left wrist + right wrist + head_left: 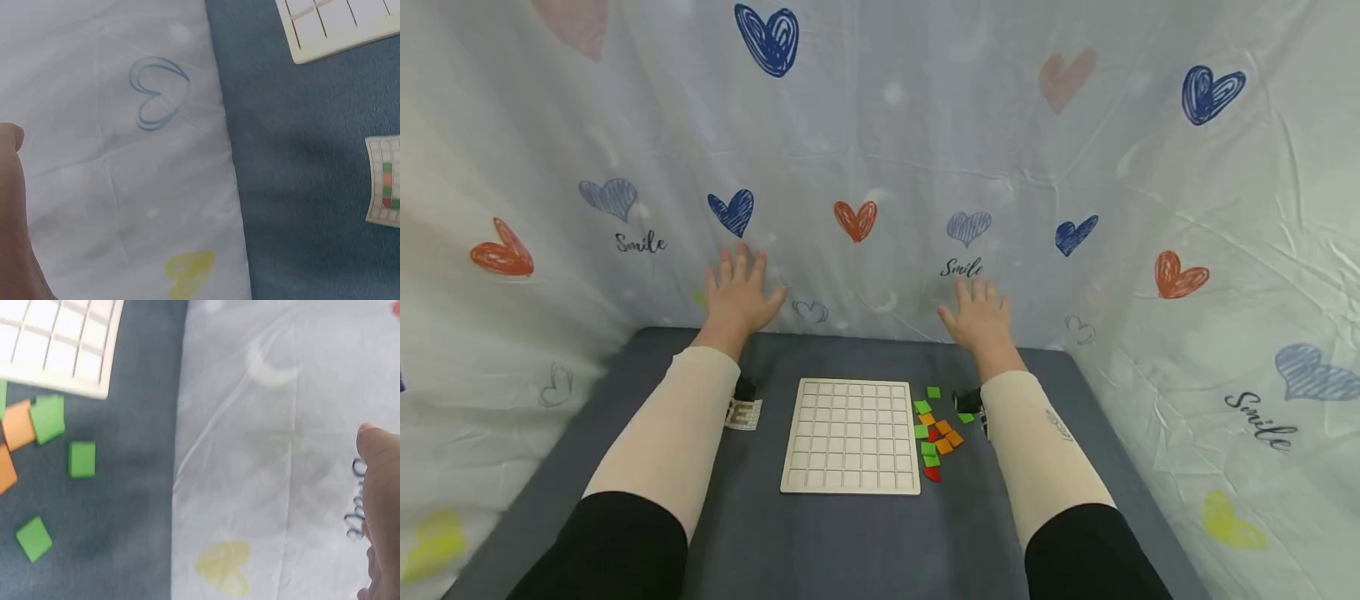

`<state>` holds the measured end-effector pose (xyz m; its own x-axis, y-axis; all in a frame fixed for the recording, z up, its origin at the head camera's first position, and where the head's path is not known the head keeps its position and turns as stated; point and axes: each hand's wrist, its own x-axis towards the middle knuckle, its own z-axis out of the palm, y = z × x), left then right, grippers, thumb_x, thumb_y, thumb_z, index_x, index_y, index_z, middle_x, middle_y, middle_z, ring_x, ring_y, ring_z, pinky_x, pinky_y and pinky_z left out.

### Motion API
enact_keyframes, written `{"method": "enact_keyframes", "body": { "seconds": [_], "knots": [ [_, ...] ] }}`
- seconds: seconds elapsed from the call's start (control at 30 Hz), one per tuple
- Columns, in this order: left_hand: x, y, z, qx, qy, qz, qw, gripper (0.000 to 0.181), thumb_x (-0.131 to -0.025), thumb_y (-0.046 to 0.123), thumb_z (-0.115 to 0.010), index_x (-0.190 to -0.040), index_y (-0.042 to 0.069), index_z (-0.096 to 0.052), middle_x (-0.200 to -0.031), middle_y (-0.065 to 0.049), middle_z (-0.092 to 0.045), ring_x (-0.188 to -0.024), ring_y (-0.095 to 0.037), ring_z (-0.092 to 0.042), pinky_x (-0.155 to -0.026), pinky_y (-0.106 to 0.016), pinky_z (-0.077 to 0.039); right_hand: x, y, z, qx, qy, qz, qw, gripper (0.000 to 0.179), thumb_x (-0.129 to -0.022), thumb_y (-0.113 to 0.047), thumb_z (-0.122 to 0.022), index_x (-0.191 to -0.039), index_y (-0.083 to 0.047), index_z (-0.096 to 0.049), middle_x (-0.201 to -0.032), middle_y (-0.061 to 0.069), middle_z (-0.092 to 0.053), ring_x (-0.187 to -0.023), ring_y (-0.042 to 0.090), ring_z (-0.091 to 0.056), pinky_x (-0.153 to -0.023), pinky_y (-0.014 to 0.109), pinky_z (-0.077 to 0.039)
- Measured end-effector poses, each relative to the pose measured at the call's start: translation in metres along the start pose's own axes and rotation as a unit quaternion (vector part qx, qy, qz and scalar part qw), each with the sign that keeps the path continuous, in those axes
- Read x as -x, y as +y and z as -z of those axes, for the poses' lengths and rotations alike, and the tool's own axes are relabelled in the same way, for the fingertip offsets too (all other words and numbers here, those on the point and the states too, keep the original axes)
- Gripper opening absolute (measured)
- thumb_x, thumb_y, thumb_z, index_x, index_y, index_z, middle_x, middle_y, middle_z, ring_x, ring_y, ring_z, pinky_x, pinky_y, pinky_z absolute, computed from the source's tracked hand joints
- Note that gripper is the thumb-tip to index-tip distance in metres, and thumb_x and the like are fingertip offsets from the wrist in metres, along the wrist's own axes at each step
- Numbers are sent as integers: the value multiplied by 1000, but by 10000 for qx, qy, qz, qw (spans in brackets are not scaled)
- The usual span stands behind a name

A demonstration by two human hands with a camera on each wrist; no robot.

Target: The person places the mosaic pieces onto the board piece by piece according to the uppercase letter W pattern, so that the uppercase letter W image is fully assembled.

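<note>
Both arms reach forward over the table. My left hand (739,298) is spread flat with fingers apart, in front of the hanging cloth and holding nothing. To the right, my right hand (980,319) has its fingers extended too, with nothing in it. Between the forearms lies a pale gridded board (852,437) with bare square cells. Beside its right edge are loose green tiles (922,432), orange tiles (943,446) and red pieces (932,474). A small card with a coloured grid pattern (387,181) lies left of the board, partly covered by the left forearm in the head view.
A dark grey cloth (850,542) covers the table. White curtains (895,108) printed with hearts and the word "Smile" hang behind the table and along both sides. One green tile (34,539) lies apart from the others, near the right wrist.
</note>
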<state>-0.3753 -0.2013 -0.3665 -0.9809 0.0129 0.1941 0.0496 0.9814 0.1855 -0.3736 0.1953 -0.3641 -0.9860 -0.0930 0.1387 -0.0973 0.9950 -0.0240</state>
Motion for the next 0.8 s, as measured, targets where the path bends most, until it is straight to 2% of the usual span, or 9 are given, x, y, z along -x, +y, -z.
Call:
{"method": "enact_keyframes", "body": {
  "seconds": [0.13, 0.3, 0.53, 0.7, 0.8],
  "knots": [
    [10, -12, -10, 369, 244, -257, 9987, 86, -104, 55, -43, -167, 10, -5, -169, -23, 7, -153, -45, 13, -118, -64, 3, 10, -4, -9, -301, 257, 314, 9987, 76, -108, -52, -42, -165, -10, -18, -167, 22, -17, -154, 43, -9, -118, 66, -10],
    [32, -23, -28, 765, 400, -543, 9948, 85, -105, 50, -49, -166, 6, -10, -168, -26, 0, -153, -48, 5, -117, -67, -4, 24, -7, -25, -758, 427, 575, 9945, 74, -107, -49, -48, -164, -8, -25, -166, 23, -21, -153, 45, -10, -117, 66, -9],
    [59, -24, -51, 1214, 383, -801, 9886, 87, -105, 52, -50, -166, 8, -7, -169, -23, 3, -153, -48, 6, -116, -68, -7, 42, -3, -48, -1394, 459, 732, 9865, 75, -105, -47, -54, -164, -9, -26, -166, 22, -23, -153, 45, -8, -117, 66, -4],
    [80, -20, -65, 1727, 294, -1009, 9793, 87, -103, 52, -56, -166, 10, -13, -169, -22, -2, -154, -46, 0, -115, -70, -10, 58, -4, -64, -1886, 827, 803, 9753, 67, -104, -40, -61, -158, -6, -40, -158, 20, -40, -149, 46, -24, -116, 68, -16],
    [91, -14, -69, 1945, 372, -1133, 9736, 86, -102, 51, -59, -166, 12, -18, -169, -21, -8, -154, -45, -5, -114, -71, -14, 66, -9, -71, -2139, 936, 716, 9697, 63, -103, -37, -62, -156, -7, -45, -154, 19, -46, -146, 45, -33, -115, 65, -23]
  ]
}}
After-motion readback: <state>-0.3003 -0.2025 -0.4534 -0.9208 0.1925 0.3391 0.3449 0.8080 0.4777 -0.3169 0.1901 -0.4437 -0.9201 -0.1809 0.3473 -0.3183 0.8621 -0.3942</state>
